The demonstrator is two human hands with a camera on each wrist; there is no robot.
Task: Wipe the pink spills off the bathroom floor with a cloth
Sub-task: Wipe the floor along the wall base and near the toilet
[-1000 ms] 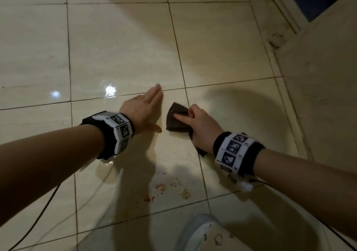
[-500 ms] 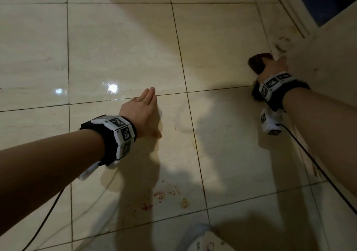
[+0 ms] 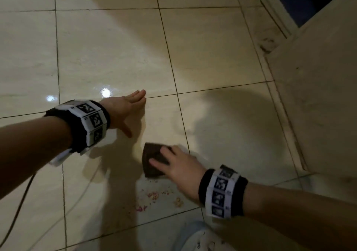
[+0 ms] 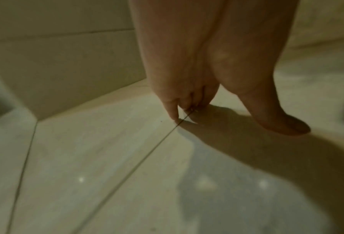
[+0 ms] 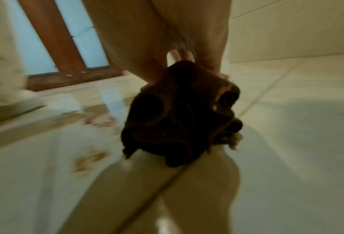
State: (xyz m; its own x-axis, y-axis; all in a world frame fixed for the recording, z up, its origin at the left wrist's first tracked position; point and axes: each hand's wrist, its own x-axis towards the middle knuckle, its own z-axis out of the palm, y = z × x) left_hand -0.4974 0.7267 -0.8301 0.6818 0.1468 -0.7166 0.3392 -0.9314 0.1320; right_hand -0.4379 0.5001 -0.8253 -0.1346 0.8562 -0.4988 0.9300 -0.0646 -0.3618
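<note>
1. While our right hand (image 3: 181, 165) presses the cloth (image 3: 154, 160) to the floor (image 3: 116, 53), its fingers lie spread over the top and curl at the near edge. In the right wrist view the cloth (image 5: 179, 110) is bunched under the palm, so we judge this a hold, not just a flat push.
2. The cloth sits just beyond the spills (image 3: 154, 196), not yet on them.
3. We judge the cloth soft, light and limp: it folds and wads easily, so it is best taken from above with the palm spread over the wad.
4. The glossy tiles look slippery, and the spills read as crumbly bits that may smear or scatter.
5. Our left hand (image 3: 125, 111) rests flat on the floor, fingers straight, holding nothing.
6. No brand or writing is readable; the wristbands (image 3: 90, 121) carry only black-and-white marker patterns.
</note>
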